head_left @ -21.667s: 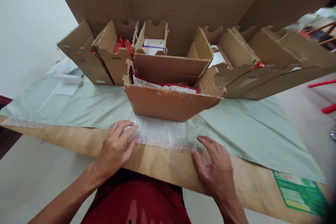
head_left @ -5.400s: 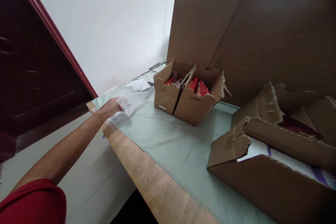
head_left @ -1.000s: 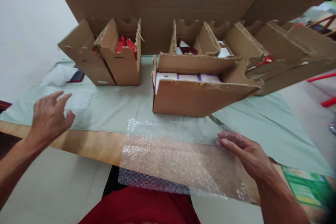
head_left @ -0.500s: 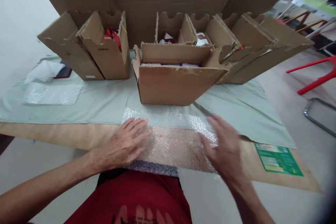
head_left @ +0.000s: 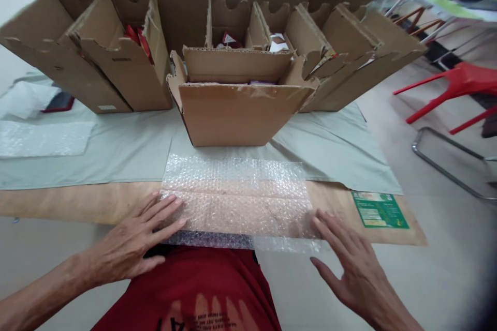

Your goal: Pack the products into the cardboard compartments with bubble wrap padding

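Note:
A clear sheet of bubble wrap [head_left: 236, 196] lies flat across the front of the table, its near edge hanging past the wooden rim. My left hand [head_left: 135, 235] is open, fingers spread, with the fingertips resting on the sheet's left side. At the sheet's right edge is my right hand [head_left: 349, 258], also open with thumb and fingers apart; whether its fingertips touch the wrap I cannot tell. Neither hand grips anything. Just beyond the sheet stands an open cardboard box [head_left: 229, 119] with purplish items low inside it.
Behind stand several cardboard bins [head_left: 128, 77], some holding red packets. Another piece of bubble wrap [head_left: 46, 138] lies at the left on the pale green cloth [head_left: 128, 147]. A green label [head_left: 380, 210] is on the wooden edge at right. A red stool [head_left: 462, 85] stands on the floor.
My right hand has drawn back toward me, off the sheet's upper right. My left hand has slid left and nearer. The sheet now lies flatter, and the view has shifted slightly right.

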{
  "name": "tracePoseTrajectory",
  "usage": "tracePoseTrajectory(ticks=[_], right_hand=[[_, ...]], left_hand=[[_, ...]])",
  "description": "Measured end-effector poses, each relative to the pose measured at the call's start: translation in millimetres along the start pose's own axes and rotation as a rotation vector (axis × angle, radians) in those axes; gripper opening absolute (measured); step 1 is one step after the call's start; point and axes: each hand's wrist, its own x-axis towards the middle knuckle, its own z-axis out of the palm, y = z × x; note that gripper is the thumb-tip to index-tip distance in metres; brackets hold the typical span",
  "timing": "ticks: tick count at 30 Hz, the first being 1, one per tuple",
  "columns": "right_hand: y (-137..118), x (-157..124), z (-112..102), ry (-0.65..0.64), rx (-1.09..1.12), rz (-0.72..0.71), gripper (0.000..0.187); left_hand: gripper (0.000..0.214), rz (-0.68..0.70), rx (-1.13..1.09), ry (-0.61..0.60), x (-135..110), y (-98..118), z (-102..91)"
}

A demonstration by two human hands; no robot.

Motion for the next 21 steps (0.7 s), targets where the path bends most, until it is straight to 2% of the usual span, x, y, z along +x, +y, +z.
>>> tracePoseTrajectory(ticks=[2, 5, 7, 8, 10, 12, 14, 16, 18, 21], right_hand=[[-7.9, -0.9, 5.7, -0.013, -0.012, -0.02, 0.06], [-9.3, 13.5, 12.1, 0.042, 0.046, -0.065, 0.042], [-4.2, 25.2, 6.4, 0.04, 0.203, -0.094, 0.032], [-1.3, 30.8, 0.9, 0.018, 0.303, -0.076, 0.03], [3.5, 42.6, -11.1, -0.036, 0.469, 0.06, 0.029], [6.1, 56.3, -17.3, -0.058, 0.526, 0.262, 0.032], [7.1, 70.8, -12.1, -0.02, 0.468, 0.386, 0.036], [7.6, 82.5, 3.4, 0.066, 0.334, 0.38, 0.038], [7.8, 88.3, 21.8, 0.157, 0.171, 0.321, 0.037], [6.2, 86.3, 37.2, 0.249, -0.007, 0.277, 0.032]], left_hand=[[0.066, 0.004, 0.001, 0.053, 2.4, 3.0, 7.3], [0.054, 0.015, -0.101, 0.232, 7.9, 0.8, 14.2], [0.043, -0.065, -0.244, 0.337, 10.1, -2.4, 8.9], [0.037, -0.157, -0.32, 0.359, 11.7, -4.1, 2.9], [0.025, -0.399, -0.441, 0.316, 18.2, -8.3, -13.1], [0.029, -0.619, -0.483, 0.223, 30.5, -14.3, -28.0], [0.034, -0.722, -0.448, 0.134, 46.2, -22.5, -35.0], [0.033, -0.712, -0.328, 0.073, 59.5, -31.4, -31.6], [0.033, -0.614, -0.164, 0.059, 66.3, -39.0, -21.3], [0.029, -0.487, 0.041, 0.15, 65.0, -42.7, -8.0]])
